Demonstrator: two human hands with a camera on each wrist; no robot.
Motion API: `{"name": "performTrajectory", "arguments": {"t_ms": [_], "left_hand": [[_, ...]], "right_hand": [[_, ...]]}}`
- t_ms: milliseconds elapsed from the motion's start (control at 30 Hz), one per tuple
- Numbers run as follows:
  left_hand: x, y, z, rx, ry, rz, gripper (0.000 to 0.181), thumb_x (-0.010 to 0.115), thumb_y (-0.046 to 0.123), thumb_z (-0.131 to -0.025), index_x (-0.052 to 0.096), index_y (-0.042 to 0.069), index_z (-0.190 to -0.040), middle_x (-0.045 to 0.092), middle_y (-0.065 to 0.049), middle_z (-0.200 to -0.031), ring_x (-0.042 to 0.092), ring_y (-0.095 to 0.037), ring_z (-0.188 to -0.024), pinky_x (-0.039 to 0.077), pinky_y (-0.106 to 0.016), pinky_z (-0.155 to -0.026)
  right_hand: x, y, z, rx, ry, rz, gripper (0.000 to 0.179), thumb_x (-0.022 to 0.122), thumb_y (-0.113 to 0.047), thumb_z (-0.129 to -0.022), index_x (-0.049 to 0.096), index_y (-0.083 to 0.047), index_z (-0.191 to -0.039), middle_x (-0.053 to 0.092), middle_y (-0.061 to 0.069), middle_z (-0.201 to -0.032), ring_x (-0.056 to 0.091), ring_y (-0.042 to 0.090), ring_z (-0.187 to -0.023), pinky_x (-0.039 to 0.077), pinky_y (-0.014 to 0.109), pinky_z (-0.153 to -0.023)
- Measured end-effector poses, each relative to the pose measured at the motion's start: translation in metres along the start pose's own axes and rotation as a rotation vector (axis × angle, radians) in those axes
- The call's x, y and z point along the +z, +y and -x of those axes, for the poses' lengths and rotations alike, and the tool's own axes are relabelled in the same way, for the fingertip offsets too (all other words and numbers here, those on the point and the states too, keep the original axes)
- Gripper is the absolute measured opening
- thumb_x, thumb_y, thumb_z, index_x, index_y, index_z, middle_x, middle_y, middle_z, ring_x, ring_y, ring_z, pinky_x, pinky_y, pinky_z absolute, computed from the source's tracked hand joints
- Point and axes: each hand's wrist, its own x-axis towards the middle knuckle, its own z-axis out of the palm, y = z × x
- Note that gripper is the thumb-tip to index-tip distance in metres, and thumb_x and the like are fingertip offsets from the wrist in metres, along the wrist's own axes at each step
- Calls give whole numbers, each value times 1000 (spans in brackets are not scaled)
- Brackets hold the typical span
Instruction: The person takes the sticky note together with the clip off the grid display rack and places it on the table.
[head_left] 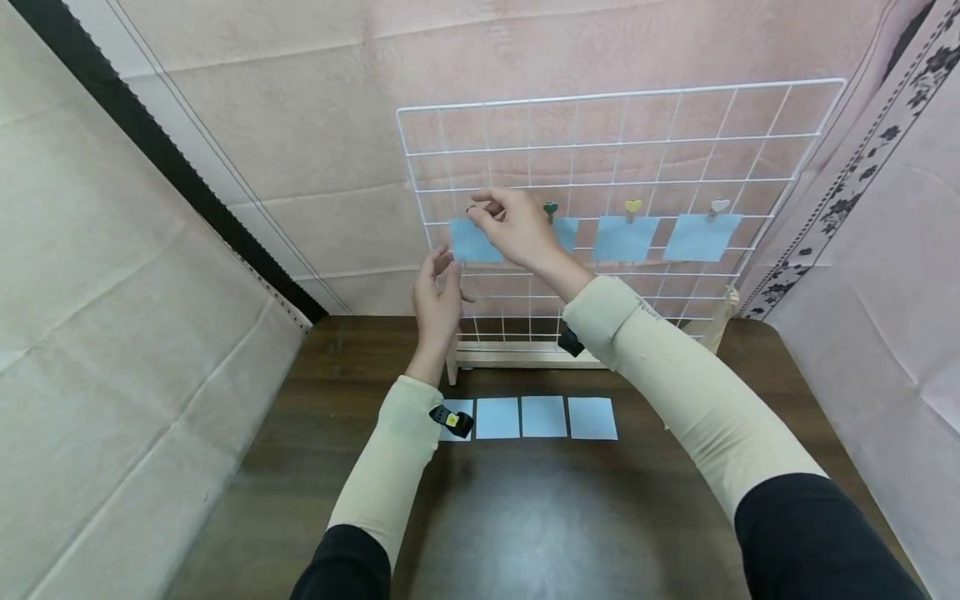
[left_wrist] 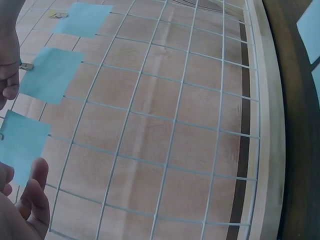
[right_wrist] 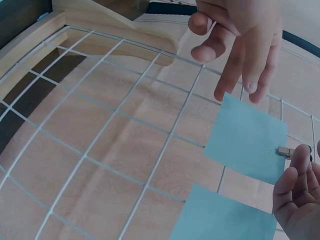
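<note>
My right hand [head_left: 517, 225] is at the leftmost blue paper square [right_wrist: 247, 140] on a white wire grid [head_left: 622, 100]. Its thumb and fingers are bent around the end of a small clip [right_wrist: 286, 151] at the paper's edge, their tips partly covering it. Lower and to the left, my left hand [head_left: 437, 300] is raised beside the grid, fingers loosely extended near the same square's corner and holding nothing. Further right, more blue squares [head_left: 625, 239] hang from heart-topped clips: a green one [head_left: 551, 208], a yellow one [head_left: 633, 207] and a white one [head_left: 719, 206].
The grid stands upright in a wooden base [head_left: 525, 358] on the dark wooden table [head_left: 540, 517]. In front of it lies a row of several pale blue squares [head_left: 543, 417], the leftmost partly covered by my left wrist camera. Light cloth [head_left: 300, 100] surrounds the table.
</note>
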Motion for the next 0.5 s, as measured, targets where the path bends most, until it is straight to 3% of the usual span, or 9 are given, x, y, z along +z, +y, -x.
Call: {"name": "performTrajectory", "arguments": {"t_ms": [233, 400, 500], "left_hand": [[5, 1, -8, -23, 37, -36, 42, 58, 17, -110, 56, 2, -149, 64, -19, -131, 61, -9, -53, 48, -21, -46], [7, 3, -14, -19, 64, -35, 30, 61, 13, -108, 67, -4, -133, 67, -13, -111, 58, -13, -52, 45, -19, -45], [7, 4, -18, -18, 79, -25, 25, 63, 11, -107, 70, -5, -124, 67, -10, -102, 60, -18, -54, 46, -18, -46]], "right_hand": [[2, -3, -7, -8, -10, 105, 29, 63, -20, -108, 73, -4, -129, 77, 9, -109, 67, 19, -80, 47, 27, -59], [2, -3, -9, -13, -7, 182, 23, 64, -18, -107, 76, -5, -123, 78, 10, -111, 72, 21, -92, 50, 28, -64], [2, -2, -10, -21, 8, 214, 21, 65, -18, -107, 77, -6, -119, 78, 10, -109, 72, 20, -92, 49, 27, -66]]}}
